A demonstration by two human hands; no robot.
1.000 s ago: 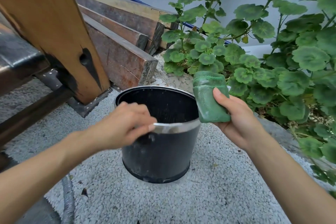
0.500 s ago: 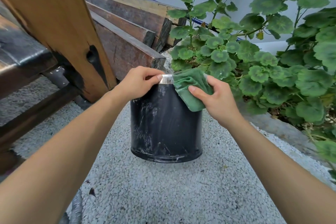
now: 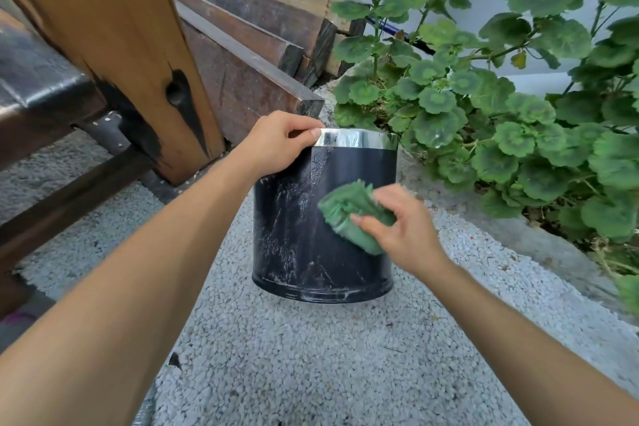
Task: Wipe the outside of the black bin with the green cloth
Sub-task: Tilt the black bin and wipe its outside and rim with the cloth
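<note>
Head view: left hand (image 3: 276,145) pinches the black bin (image 3: 311,218) rim at 10 o'clock. Right hand (image 3: 404,232) grips the soft green cloth (image 3: 349,214) against its wall. Bin looks light and tippy; the rim seems the best hold.

The black round bin (image 3: 304,218) stands on pebbled ground (image 3: 311,356) before me. Brown wooden planks (image 3: 242,55) lie behind-left; a green leafy plant (image 3: 484,114) grows right.

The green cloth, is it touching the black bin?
Touching. In the head view, the right hand presses the green cloth flat against the black bin, with no gap between them.
</note>
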